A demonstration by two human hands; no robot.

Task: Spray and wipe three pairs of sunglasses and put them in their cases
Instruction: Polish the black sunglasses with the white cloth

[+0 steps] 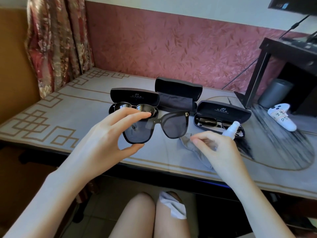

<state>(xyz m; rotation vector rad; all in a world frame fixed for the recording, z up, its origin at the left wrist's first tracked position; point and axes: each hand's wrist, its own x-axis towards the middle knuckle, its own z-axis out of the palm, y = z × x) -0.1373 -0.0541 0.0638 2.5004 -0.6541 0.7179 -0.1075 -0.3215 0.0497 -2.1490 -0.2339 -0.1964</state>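
1. My left hand (109,134) comes in from seven o'clock with the palm turned right. Its fingers lie along the top rim of the big black sunglasses (175,125) and the thumb is under the bottom rim, holding them by one lens above the table (68,103).
2. At twelve o'clock from that hand, an open left case (135,97) holds gold-rimmed sunglasses (135,108). Its lid carries a pale logo and a line of print too small to read.
3. The held pair shows a gold "D" at its two o'clock corner.
4. Behind it, at twelve o'clock, the middle case (178,90) stands open with dark fabric inside.
5. My right hand (212,148) enters from five o'clock, fingers curled. The thumb and forefinger are close together over a grey cloth (186,140) lying on the table, and I cannot tell whether they pinch it.
6. At one o'clock from that hand, a white spray bottle (230,129) tilts in front of the right case (223,110). Dark sunglasses (209,121) lie inside, and the lid has the same logo.
7. At three o'clock lies a white controller (281,115) with a handwritten label reading "DS".
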